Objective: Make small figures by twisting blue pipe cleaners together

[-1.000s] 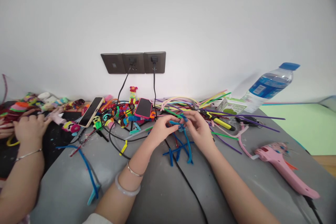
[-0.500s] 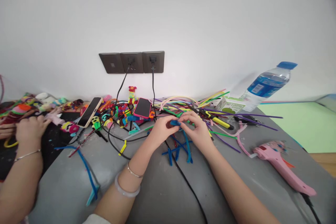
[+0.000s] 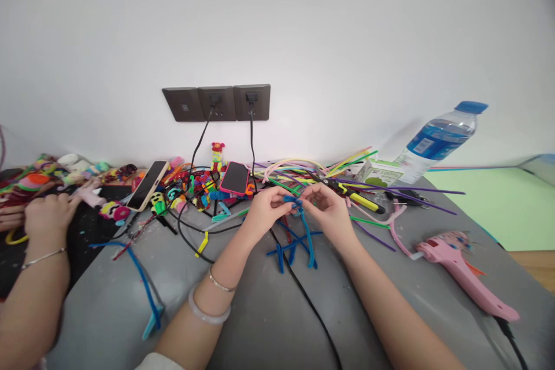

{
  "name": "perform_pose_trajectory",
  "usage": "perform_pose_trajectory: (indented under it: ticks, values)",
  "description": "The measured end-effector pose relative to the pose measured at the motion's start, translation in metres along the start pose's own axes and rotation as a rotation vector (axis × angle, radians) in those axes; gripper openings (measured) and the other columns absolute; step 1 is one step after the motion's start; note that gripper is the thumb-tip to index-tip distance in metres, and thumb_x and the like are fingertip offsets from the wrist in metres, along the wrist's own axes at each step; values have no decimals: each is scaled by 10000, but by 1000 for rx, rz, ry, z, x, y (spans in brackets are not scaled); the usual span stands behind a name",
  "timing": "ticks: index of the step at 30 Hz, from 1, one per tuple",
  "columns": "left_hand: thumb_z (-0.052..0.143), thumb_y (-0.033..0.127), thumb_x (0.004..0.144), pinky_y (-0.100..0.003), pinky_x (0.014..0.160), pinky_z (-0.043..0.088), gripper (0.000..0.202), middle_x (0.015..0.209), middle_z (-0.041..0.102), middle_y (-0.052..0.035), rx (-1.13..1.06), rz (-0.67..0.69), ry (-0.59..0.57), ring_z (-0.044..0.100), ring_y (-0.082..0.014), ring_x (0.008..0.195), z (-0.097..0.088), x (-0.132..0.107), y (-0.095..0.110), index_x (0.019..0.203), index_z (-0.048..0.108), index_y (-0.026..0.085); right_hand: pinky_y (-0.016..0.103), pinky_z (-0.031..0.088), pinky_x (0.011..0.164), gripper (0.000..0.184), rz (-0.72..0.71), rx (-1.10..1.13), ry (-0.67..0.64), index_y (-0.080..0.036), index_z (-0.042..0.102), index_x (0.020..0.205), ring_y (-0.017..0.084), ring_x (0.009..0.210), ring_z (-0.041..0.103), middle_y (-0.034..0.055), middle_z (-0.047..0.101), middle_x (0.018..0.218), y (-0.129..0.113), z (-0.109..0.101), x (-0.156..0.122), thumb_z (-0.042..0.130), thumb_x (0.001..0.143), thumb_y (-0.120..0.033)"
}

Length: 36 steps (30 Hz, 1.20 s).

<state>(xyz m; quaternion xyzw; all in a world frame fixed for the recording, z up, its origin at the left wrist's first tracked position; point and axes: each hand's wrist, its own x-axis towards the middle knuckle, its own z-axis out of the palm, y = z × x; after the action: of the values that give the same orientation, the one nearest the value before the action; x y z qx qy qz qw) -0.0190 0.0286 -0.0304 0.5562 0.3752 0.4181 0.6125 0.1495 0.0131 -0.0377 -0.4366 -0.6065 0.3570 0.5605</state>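
Observation:
My left hand (image 3: 263, 213) and my right hand (image 3: 330, 211) meet above the grey table (image 3: 269, 312), both pinching a blue pipe cleaner (image 3: 293, 202) between fingertips. Its loose end hangs down to more blue pipe cleaner pieces (image 3: 295, 245) lying on the table just below my hands. A heap of coloured pipe cleaners (image 3: 303, 172) lies right behind my hands. A black cable (image 3: 310, 300) runs under my wrists toward me.
A pink glue gun (image 3: 463, 277) lies at the right, a water bottle (image 3: 437, 141) and yellow-handled pliers (image 3: 359, 199) behind it. Two phones (image 3: 147, 185) (image 3: 235, 178) and small toys sit near the wall sockets (image 3: 217, 103). Another person's hand (image 3: 45, 214) works at the left.
My fingers have shifted on the blue pipe cleaner, working it between both hands; the hands stay in the same spot. The other person's hand moved slightly.

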Motion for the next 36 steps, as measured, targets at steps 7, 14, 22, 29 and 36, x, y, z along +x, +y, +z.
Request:
perform_pose_trajectory:
  ticks: [7,14,22,29,36]
  values:
    - [734,225,732,-272,660,540,161,773,739,-69,4,-7,-7,721,-195,705,0,0,-2,853,653,157,290,479,624,195,17,27,-4,-205,640,790,153,651,580,18,640,731,-2,0,1,735,775,-373]
    - [765,311,721,-273,636,541,257,735,720,-54,-79,-8,6,698,-176,667,0,-1,2,902,666,157,300,514,643,191,12,50,-4,-211,646,808,158,668,601,19,650,751,0,0,1,744,772,-370]
    - [832,346,638,-226,596,478,275,680,638,4,-326,-28,134,564,-80,577,1,2,6,764,695,143,327,567,785,183,38,216,-70,-220,669,894,190,848,694,49,721,884,3,2,-1,709,815,-379]
    - [832,333,659,-296,826,517,289,903,750,-89,-530,-1,180,696,-195,900,-3,3,10,833,712,135,295,531,687,124,15,-40,-201,-207,676,927,170,739,652,41,703,850,-4,4,-5,621,868,-301]
    - [801,287,707,-281,761,544,243,855,755,-67,-571,-36,270,722,-172,797,-9,4,10,849,671,138,362,474,953,267,-115,-199,-929,-233,736,1010,191,998,624,49,692,1038,-21,9,-14,604,832,-86]
